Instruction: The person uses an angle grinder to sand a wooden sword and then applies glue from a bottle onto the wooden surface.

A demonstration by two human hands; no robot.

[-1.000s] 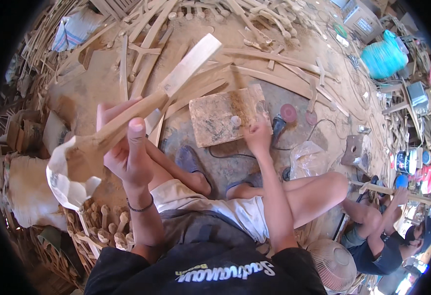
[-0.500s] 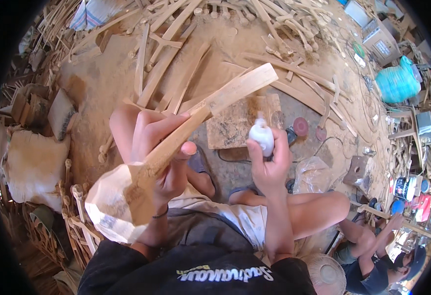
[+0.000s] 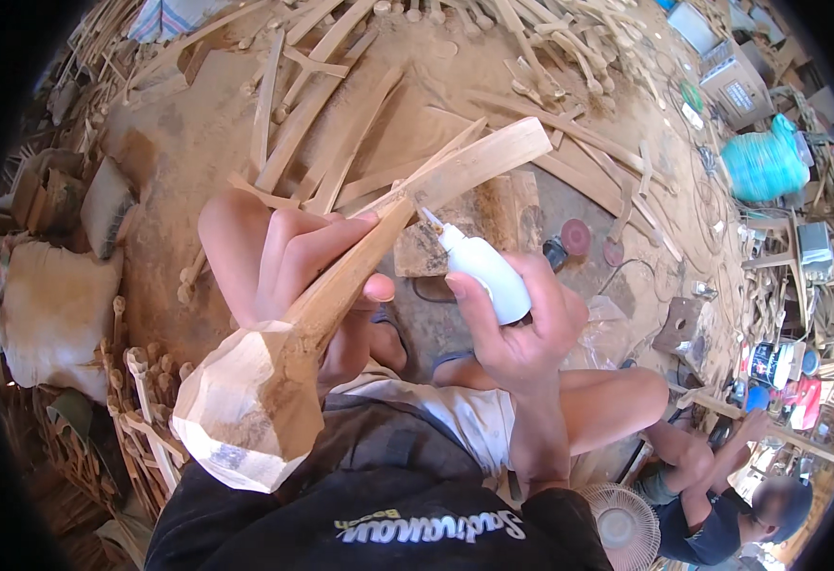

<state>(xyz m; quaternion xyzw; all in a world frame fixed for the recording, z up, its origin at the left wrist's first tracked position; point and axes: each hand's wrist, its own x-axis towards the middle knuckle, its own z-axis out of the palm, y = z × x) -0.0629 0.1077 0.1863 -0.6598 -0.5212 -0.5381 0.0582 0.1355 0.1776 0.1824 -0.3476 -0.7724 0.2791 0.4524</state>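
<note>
A carved wooden piece (image 3: 245,409) with a faceted, rounded end and a long handle slants from lower left to upper right. Partway along the handle is what looks like a joint. My left hand (image 3: 293,252) is closed around the handle, with its fingers along the far side and the thumb on the near side. My right hand (image 3: 526,347) grips a white squeeze bottle (image 3: 483,271) with a narrow nozzle. The nozzle's tip is at the handle's joint; whether it touches the wood I cannot tell.
Beyond my hands lies a wooden block (image 3: 517,219) on the dusty ground, with a tool bearing a reddish disc (image 3: 576,238) beside it. Wooden sticks and offcuts surround me. A round fan (image 3: 617,528) and another person (image 3: 721,504) are at lower right.
My right hand has brought the bottle up and left and tilted it, so its nozzle now points at the handle's joint. The wooden piece has shifted slightly in my left hand's grip.
</note>
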